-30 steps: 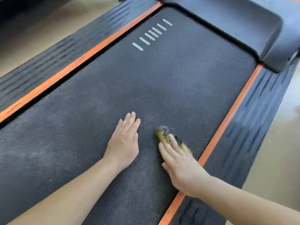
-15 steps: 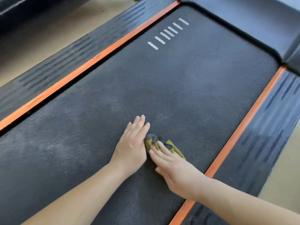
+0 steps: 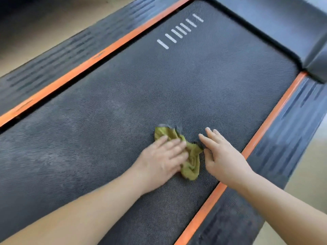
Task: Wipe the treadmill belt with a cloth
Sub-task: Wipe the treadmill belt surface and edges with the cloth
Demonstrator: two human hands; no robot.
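The dark textured treadmill belt (image 3: 159,85) fills the middle of the view, with dusty grey patches on it. A crumpled yellow-green cloth (image 3: 190,156) with grey edges lies on the belt near its right side. My left hand (image 3: 162,156) lies flat on the cloth's left part and presses it down, fingers over the fabric. My right hand (image 3: 223,154) rests flat on the belt just right of the cloth, fingers apart, with only its thumb side touching the cloth's edge.
Orange strips run along the belt's left edge (image 3: 88,62) and right edge (image 3: 265,124), with ribbed black side rails (image 3: 292,124) beyond them. The black motor cover (image 3: 283,23) rises at the belt's far end. White stripe marks (image 3: 180,30) sit near it. Beige floor (image 3: 26,32) lies around.
The cloth has passed from under my right hand to under my left hand. My right hand has slid off it to the right and lies bare on the belt.
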